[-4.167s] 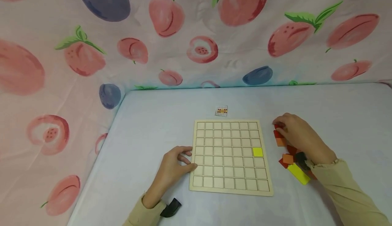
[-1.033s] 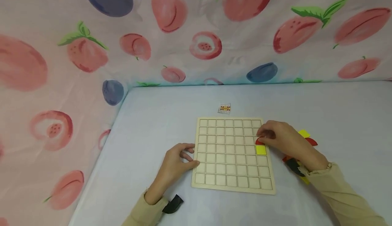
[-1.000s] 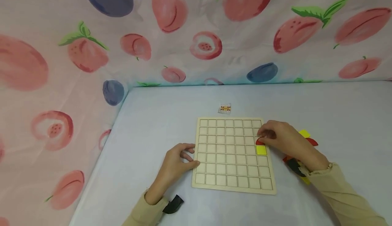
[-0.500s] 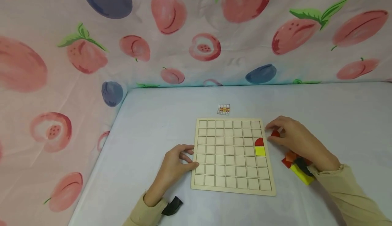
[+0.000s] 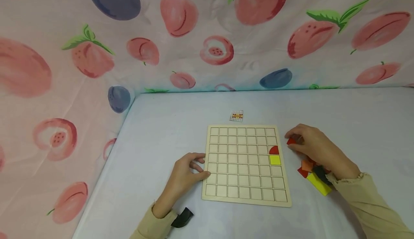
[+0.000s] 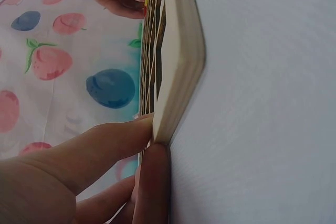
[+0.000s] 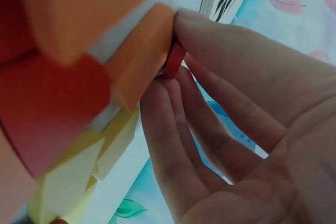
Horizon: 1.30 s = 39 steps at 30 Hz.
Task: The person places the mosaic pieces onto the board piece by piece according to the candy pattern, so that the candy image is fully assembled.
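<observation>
A wooden grid board [image 5: 237, 179] lies on the table. On its right edge column sit a yellow square tile [image 5: 275, 160] and, just beyond it, a red rounded tile [image 5: 274, 150]. My left hand [image 5: 187, 170] grips the board's left edge; the left wrist view shows the thumb and a finger at the board's rim [image 6: 184, 51]. My right hand [image 5: 313, 143], right of the board, pinches a red block [image 5: 290, 141]. In the right wrist view this red block [image 7: 175, 60] is between thumb and fingers, beside an orange block [image 7: 143, 53]. Its full shape is hidden.
Several red, orange and yellow blocks [image 5: 318, 184] lie heaped under my right wrist, partly covered. Behind the board lies a small card with a printed grid pattern [image 5: 236, 115]. A fruit-print cloth [image 5: 181, 57] rises behind and left of the table.
The red rounded tile has been let go on the board beside the yellow one. My right hand has moved right, off the board, and taken a red block. My left hand stays put.
</observation>
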Motion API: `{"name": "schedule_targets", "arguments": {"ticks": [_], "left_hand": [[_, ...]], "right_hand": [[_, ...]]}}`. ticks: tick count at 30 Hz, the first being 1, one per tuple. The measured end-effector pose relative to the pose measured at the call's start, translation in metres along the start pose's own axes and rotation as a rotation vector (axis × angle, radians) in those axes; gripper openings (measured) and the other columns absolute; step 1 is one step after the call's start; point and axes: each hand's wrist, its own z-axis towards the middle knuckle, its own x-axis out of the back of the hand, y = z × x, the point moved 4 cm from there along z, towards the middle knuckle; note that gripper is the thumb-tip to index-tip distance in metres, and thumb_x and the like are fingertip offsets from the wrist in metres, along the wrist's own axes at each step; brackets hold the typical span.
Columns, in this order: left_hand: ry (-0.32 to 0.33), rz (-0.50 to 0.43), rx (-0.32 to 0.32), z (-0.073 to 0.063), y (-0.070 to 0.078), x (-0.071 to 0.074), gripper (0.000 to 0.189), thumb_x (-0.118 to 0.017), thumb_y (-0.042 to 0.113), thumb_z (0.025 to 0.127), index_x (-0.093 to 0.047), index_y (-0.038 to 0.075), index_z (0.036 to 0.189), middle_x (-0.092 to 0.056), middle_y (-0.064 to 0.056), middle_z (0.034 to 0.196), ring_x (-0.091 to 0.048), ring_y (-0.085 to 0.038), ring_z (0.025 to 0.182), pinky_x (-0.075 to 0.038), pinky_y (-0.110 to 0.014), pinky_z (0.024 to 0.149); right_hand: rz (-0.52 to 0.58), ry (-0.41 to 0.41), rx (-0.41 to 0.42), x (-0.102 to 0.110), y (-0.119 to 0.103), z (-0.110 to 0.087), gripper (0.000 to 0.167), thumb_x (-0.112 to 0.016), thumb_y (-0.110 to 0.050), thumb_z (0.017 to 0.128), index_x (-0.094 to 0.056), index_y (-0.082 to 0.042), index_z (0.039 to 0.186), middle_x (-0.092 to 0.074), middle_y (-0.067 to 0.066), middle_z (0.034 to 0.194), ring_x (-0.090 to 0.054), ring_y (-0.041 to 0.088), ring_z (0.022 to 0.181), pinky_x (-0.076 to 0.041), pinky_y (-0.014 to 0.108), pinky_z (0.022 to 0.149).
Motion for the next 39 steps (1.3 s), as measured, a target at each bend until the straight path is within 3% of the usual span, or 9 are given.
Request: {"name": "schedule_targets", "arguments": {"ticks": [8,17,22,28,32,39], "left_hand": [[0.001,-0.005,0.002,0.000,0.000,0.000,0.053,-0.085,0.005,0.075,-0.065,0.003,0.124,-0.066,-0.004,0.104,-0.064,-0.010,0.078,-0.048,-0.026,0.071],[0.000,-0.002,0.001,0.000,0.001,-0.001,0.053,-0.085,0.006,0.075,-0.065,0.003,0.124,-0.066,-0.004,0.104,-0.064,-0.010,0.078,-0.048,-0.025,0.070],[0.003,-0.015,0.007,-0.001,0.000,0.001,0.053,-0.085,0.006,0.075,-0.065,0.004,0.124,-0.066,-0.004,0.105,-0.064,-0.011,0.079,-0.048,-0.024,0.069],[-0.001,-0.019,0.005,-0.001,0.000,0.000,0.053,-0.085,0.007,0.075,-0.065,0.004,0.124,-0.066,-0.004,0.105,-0.063,-0.010,0.079,-0.048,-0.024,0.071],[0.003,-0.014,0.005,-0.001,0.000,-0.001,0.053,-0.085,0.006,0.075,-0.065,0.003,0.124,-0.066,-0.004,0.104,-0.063,-0.011,0.079,-0.048,-0.024,0.070],[0.011,-0.009,0.001,-0.002,0.001,0.000,0.053,-0.085,0.006,0.075,-0.065,0.003,0.124,-0.066,-0.004,0.104,-0.063,-0.011,0.079,-0.047,-0.023,0.069]], "right_hand": [[0.026,-0.015,-0.023,0.001,0.002,0.001,0.026,-0.077,-0.006,0.084,-0.070,0.002,0.109,-0.068,0.012,0.101,-0.063,0.023,0.086,-0.054,0.040,0.077],[0.026,0.004,0.045,0.004,-0.003,-0.001,0.021,-0.074,0.001,0.084,-0.072,-0.005,0.104,-0.061,0.005,0.098,-0.057,0.021,0.087,-0.049,0.028,0.074],[-0.001,0.013,0.045,0.003,-0.005,0.001,0.019,-0.078,-0.001,0.082,-0.074,-0.007,0.100,-0.067,0.003,0.095,-0.059,0.020,0.085,-0.052,0.035,0.077],[-0.002,0.031,0.061,0.004,-0.010,-0.004,0.022,-0.079,-0.006,0.082,-0.077,-0.008,0.104,-0.074,0.006,0.100,-0.065,0.022,0.089,-0.055,0.043,0.081],[-0.012,0.043,0.107,0.005,-0.018,-0.006,0.025,-0.078,-0.006,0.083,-0.076,-0.004,0.109,-0.075,0.008,0.101,-0.069,0.025,0.092,-0.056,0.043,0.080],[-0.005,0.051,0.099,0.005,-0.028,-0.004,0.024,-0.079,-0.009,0.082,-0.075,-0.004,0.106,-0.075,0.004,0.093,-0.068,0.020,0.086,-0.056,0.039,0.076]]}}
